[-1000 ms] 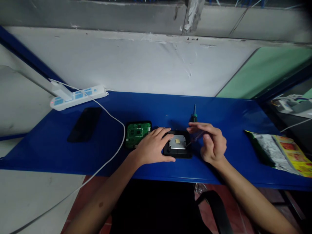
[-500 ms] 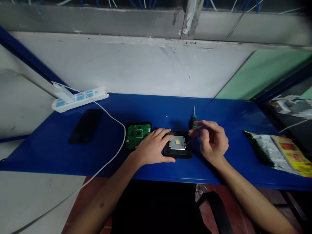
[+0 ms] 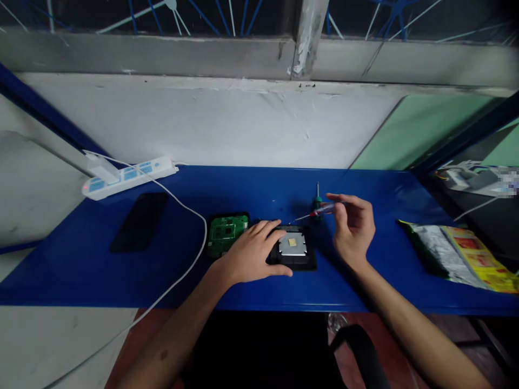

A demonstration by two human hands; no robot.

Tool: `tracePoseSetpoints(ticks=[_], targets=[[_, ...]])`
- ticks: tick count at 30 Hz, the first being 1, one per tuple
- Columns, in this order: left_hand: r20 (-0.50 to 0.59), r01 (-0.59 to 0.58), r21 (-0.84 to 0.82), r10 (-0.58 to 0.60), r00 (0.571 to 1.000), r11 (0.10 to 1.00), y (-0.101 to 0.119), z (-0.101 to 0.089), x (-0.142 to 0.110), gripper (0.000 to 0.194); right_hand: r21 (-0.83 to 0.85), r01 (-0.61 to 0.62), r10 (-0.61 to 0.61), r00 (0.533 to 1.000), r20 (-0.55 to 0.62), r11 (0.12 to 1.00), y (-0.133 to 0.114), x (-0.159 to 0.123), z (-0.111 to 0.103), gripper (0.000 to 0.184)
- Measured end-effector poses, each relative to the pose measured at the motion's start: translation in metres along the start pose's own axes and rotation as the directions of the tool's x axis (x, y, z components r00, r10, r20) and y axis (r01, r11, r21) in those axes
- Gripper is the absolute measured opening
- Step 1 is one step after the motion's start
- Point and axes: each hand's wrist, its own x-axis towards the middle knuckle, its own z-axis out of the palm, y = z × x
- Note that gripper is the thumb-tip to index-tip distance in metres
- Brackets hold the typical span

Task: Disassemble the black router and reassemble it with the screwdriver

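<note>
A black plastic cover (image 3: 306, 263) lies on the table with a silver metal plate (image 3: 299, 249) in it; a small pale yellow pad (image 3: 292, 242) sits on that plate. My left hand (image 3: 253, 251) spans the cover's left side, fingers at the back edge and thumb at the front, holding it. In my right hand (image 3: 353, 229) is a slim screwdriver (image 3: 322, 210) with a clear handle and red collar, pinched between thumb and fingers. Its tip points left, just behind the cover's back edge. Left of the cover lies a green circuit board (image 3: 223, 236) in a black shell, partly behind my left hand.
A second screwdriver (image 3: 318, 201), green and black, lies behind my right hand. At left are a black phone (image 3: 138, 221), a white power strip (image 3: 154, 168) with an adapter and a white cable (image 3: 193, 259). A foil packet (image 3: 458, 254) lies at right on the blue table (image 3: 259, 294).
The slim screwdriver's tip has moved from beside the metal plate to behind the cover's back edge. My left hand stays on the cover. The camera view has tilted slightly upward.
</note>
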Motion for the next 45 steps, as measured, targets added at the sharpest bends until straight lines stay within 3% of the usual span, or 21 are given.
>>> tracePoseSetpoints(ticks=[11, 17, 24, 29, 33, 37, 45], targets=[[-0.087, -0.087, 0.189, 0.104, 0.991, 0.978, -0.006, -0.004, 0.024, 0.074, 0.019, -0.103, 0.1, 0.99, 0.099, 0.995, 0.008, -0.005, 0.003, 0.016], [-0.093, -0.087, 0.257, 0.114, 0.989, 0.962, -0.014, -0.005, 0.033, 0.066, 0.057, -0.114, 0.109, 0.991, 0.082, 0.992, 0.008, -0.003, 0.002, 0.015], [-0.107, -0.054, 0.237, 0.082, 0.991, 0.97, -0.027, -0.006, 0.03, 0.062, 0.007, -0.067, 0.067, 0.998, 0.014, 0.998, 0.003, 0.004, 0.0, 0.016], [-0.12, -0.037, 0.183, 0.059, 0.991, 0.982, -0.027, -0.008, 0.016, 0.063, -0.025, -0.082, 0.084, 0.992, 0.097, 0.996, 0.004, 0.001, -0.004, 0.023], [-0.108, 0.004, 0.13, 0.011, 0.994, 0.992, -0.018, -0.004, 0.002, 0.068, -0.083, -0.014, 0.028, 0.985, 0.172, 0.996, 0.002, -0.002, -0.004, 0.023], [-0.082, -0.025, 0.101, 0.033, 0.996, 0.995, -0.01, 0.003, -0.004, 0.082, -0.053, 0.07, -0.055, 0.967, 0.248, 0.996, -0.007, -0.002, 0.003, 0.023], [-0.101, -0.085, 0.156, 0.102, 0.99, 0.984, -0.012, 0.011, -0.005, 0.087, -0.048, 0.329, -0.285, 0.874, 0.394, 0.943, -0.025, 0.002, 0.027, 0.035]])
